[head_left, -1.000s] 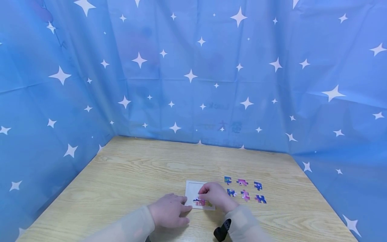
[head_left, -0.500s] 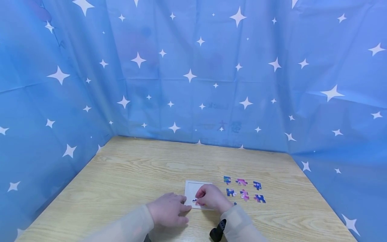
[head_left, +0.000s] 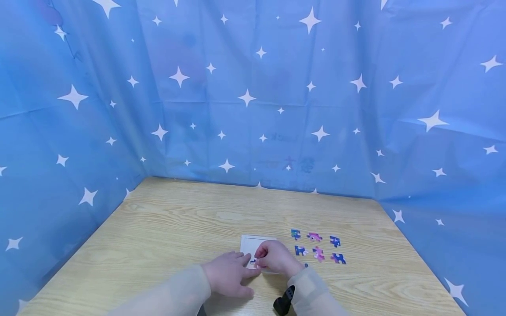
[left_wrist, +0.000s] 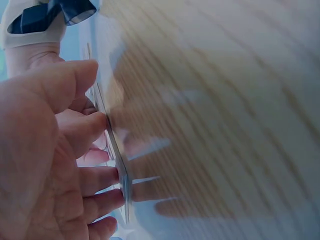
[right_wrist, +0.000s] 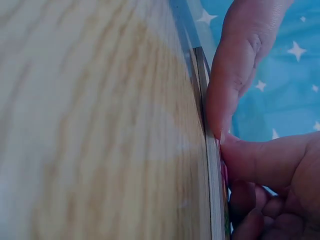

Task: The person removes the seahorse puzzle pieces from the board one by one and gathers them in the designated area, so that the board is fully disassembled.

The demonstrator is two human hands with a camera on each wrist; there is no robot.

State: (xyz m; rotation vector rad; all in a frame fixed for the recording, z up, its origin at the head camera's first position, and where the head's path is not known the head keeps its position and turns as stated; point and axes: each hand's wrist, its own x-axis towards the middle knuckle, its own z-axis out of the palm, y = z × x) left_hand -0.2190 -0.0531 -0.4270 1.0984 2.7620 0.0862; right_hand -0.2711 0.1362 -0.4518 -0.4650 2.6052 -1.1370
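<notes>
A small white puzzle tray [head_left: 257,237] lies on the table in the head view. My left hand [head_left: 229,274] rests at its left and near edges with the fingers extended. In the left wrist view the fingertips [left_wrist: 117,175] touch the tray's edge. My right hand [head_left: 276,256] is over the tray with thumb and index finger brought together, pinching a puzzle piece [head_left: 253,261], blue at its visible left end; the fingers hide the rest. In the right wrist view the right thumb [right_wrist: 265,157] presses near the tray edge, meeting another fingertip. Pieces along the near edge are mostly covered.
Several loose jigsaw pieces lie right of the tray, including a pink one [head_left: 314,237] and a blue one [head_left: 338,258]. A wooden table [head_left: 189,219] spreads around, with a blue star-patterned curtain [head_left: 245,131] behind. A black camera [head_left: 283,303] sits at the right wrist.
The right hand has shifted slightly left and now covers the tray's near-edge pieces. The left hand has slid right, its fingers coming up to the right hand's fingertips.
</notes>
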